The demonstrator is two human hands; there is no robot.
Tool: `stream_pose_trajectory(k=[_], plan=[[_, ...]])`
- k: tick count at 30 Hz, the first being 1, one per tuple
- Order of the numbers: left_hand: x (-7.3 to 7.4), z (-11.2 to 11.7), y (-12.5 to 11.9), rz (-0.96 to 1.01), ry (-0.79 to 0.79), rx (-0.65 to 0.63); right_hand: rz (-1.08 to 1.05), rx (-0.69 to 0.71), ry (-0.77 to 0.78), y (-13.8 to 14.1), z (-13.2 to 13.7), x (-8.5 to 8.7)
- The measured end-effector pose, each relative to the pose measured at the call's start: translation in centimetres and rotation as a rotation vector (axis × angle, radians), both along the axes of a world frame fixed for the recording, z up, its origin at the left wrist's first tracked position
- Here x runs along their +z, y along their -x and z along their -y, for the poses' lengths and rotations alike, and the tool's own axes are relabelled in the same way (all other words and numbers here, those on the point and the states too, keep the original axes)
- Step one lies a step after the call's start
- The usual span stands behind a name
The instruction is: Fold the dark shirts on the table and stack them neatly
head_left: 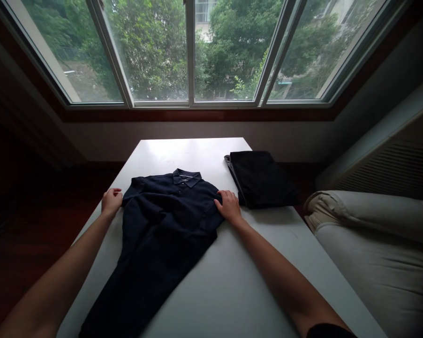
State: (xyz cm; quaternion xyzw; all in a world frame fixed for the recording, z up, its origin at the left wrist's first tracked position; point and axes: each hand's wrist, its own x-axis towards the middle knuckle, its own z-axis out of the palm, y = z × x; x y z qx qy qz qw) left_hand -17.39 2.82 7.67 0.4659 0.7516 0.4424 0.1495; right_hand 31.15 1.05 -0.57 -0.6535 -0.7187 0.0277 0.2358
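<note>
A dark navy polo shirt [169, 220] lies face up on the white table, its collar towards the window and its lower part slanting to the near left. Some creases cross its chest. My left hand [112, 202] is at the end of the left-side sleeve, fingers curled in and closed at the cloth's edge. On the opposite sleeve rests my right hand [229, 205], its thumb apart from the fingers, which lie over the cloth. The shirt's bottom hem runs out of view at the lower edge.
A folded black cloth item [262, 178] sits at the table's right edge, partly overhanging it. The white table [232, 281] narrows towards the window [190, 56]. A pale padded sofa [376, 249] stands on the right. Dark reddish floor [39, 225] shows at left.
</note>
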Motion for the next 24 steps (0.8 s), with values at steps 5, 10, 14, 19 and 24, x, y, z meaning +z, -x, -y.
stream_pose_trajectory(k=[5,10,14,19,24], plan=[[-1.9,-4.3,-1.5,-0.328,0.076,-0.147,0.03,-0.091,0.055,0.7,-0.9,0.8],[-2.8,-8.9,-4.3,-0.541,0.17,-0.313,0.087,-0.187,0.177,1.9,-2.4,2.2],[-3.3,-10.0,-5.1,-0.623,0.325,-0.297,0.125,-0.182,0.21,3.4,-2.3,2.8],[-2.9,-10.0,-4.7,-0.695,0.47,-0.302,0.043,-0.1,0.311,3.1,-1.2,2.7],[1.0,-9.3,-3.0,-0.748,0.41,-0.438,-0.055,-0.03,0.379,-0.8,-1.3,3.2]])
